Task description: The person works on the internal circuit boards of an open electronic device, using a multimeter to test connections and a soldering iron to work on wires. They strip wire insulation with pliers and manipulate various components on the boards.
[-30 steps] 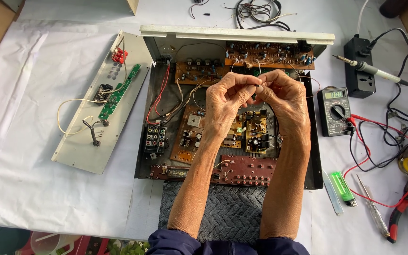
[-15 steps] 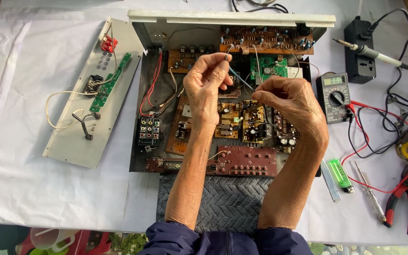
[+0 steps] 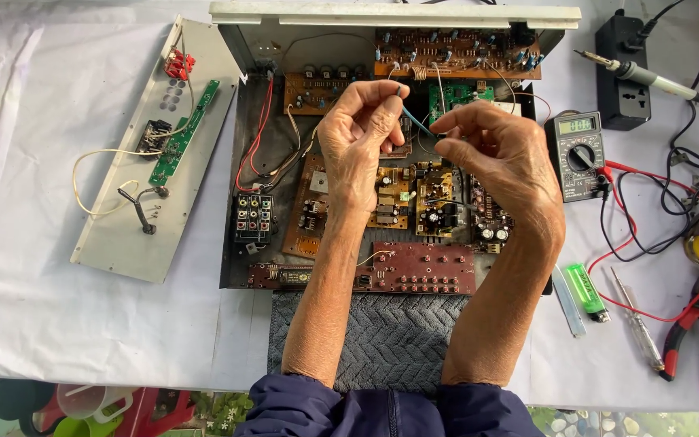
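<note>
Both hands are raised over the open metal amplifier chassis (image 3: 236, 162) in the middle of the worktop (image 3: 42, 307). My left hand (image 3: 362, 133) pinches one end of a thin blue-green wire (image 3: 416, 123) between thumb and fingertips; my right hand (image 3: 491, 154) pinches the other end, so the wire spans the small gap between them, above the green circuit board (image 3: 455, 95) at the chassis's far edge. Toward the worktop's right edge lies a grey digital multimeter (image 3: 576, 154), just beside my right hand.
</note>
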